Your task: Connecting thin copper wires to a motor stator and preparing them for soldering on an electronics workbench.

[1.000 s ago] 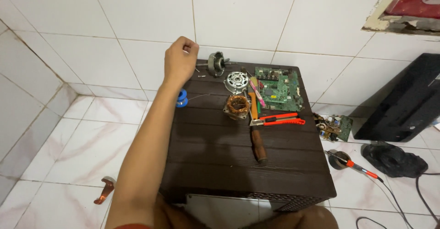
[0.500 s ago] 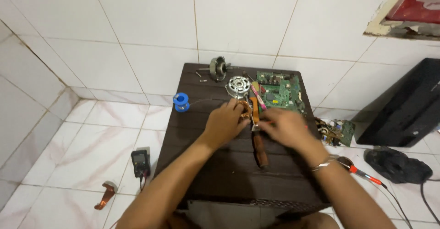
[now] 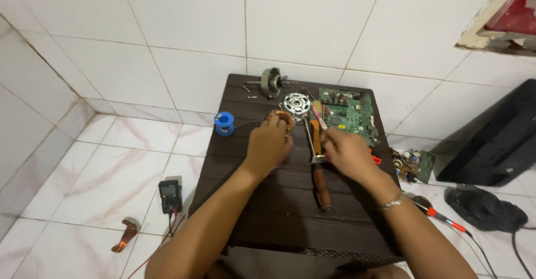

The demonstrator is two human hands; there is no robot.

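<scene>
My left hand (image 3: 271, 144) lies on the dark brown table (image 3: 279, 217), its fingers closed around a copper-wound coil (image 3: 283, 116). A thin wire runs from a blue spool (image 3: 225, 123) to that hand. My right hand (image 3: 346, 152) is just to the right, with its fingers pinched together over the metal shaft of a soldering iron. The iron's wooden handle (image 3: 322, 185) lies on the table pointing towards me. What the right fingers pinch is hidden.
At the table's far end lie a silver round motor part (image 3: 296, 103), a green circuit board (image 3: 349, 114) and a rotor with shaft (image 3: 272, 81). On the floor are a multimeter (image 3: 169, 195), a copper bracket (image 3: 125, 235), a second board (image 3: 413, 164) and a red-handled screwdriver (image 3: 438, 215).
My left hand came back from the table's far edge to the copper coil. My right hand came into view, met it at the coil, then shifted right onto the soldering iron's shaft.
</scene>
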